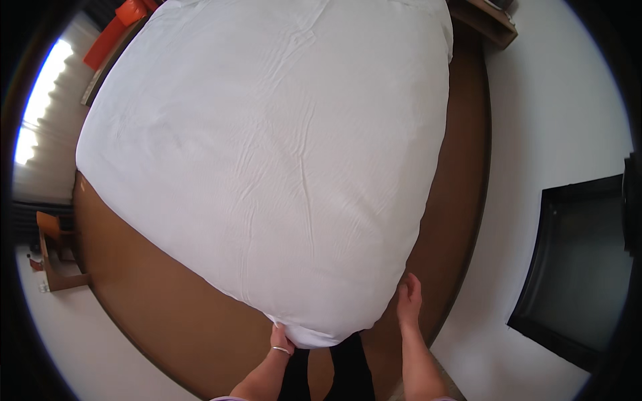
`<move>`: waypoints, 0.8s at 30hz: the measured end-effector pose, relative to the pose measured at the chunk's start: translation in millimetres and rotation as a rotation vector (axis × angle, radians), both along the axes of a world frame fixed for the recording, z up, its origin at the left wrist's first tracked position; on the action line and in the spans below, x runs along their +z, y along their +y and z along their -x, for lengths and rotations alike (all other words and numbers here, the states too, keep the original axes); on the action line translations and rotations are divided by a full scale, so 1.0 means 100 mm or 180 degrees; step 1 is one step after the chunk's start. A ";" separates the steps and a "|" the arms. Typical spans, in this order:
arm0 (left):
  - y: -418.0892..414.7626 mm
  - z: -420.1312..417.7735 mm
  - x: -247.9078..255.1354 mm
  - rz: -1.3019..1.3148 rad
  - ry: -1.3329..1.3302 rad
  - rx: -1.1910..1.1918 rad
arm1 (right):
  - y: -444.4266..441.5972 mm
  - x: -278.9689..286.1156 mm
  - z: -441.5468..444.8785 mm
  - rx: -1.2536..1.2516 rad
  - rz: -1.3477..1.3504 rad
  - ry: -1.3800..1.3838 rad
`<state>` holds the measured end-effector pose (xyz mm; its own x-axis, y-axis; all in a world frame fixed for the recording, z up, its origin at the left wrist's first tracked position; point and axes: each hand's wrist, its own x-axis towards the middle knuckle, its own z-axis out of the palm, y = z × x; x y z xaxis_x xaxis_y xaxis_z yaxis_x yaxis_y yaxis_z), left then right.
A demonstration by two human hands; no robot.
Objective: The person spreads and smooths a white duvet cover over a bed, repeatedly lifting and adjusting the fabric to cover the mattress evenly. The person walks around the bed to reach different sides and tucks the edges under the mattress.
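Note:
A large bed under a white duvet or sheet fills the middle of the head view, with creases running along it. My left hand, with a bracelet at its wrist, grips the edge of the white cloth at the near end of the bed, where the fabric is drawn into a small fold. My right hand is beside the near right edge of the bed, its fingers partly bent; whether the fingertips touch the cloth cannot be told.
Brown floor surrounds the bed. A black-framed screen hangs on the right wall. A wooden shelf stands at the upper right. An orange seat lies upper left, near a bright curtained window. A desk with a chair stands at the left.

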<state>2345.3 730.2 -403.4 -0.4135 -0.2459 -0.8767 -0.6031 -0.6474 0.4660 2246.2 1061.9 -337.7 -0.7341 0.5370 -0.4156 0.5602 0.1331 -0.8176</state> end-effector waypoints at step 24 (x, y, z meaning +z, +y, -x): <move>-0.73 1.36 0.29 -0.0246 0.0600 0.1467 | -0.37 0.72 -0.50 -0.0791 0.1546 -0.0646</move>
<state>2209.0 657.3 -374.2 -0.4301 -0.3773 -0.8201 -0.1564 -0.8636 0.4794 2296.0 1024.7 -266.0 -0.4904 0.3956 -0.7765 0.6785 -0.3859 -0.6251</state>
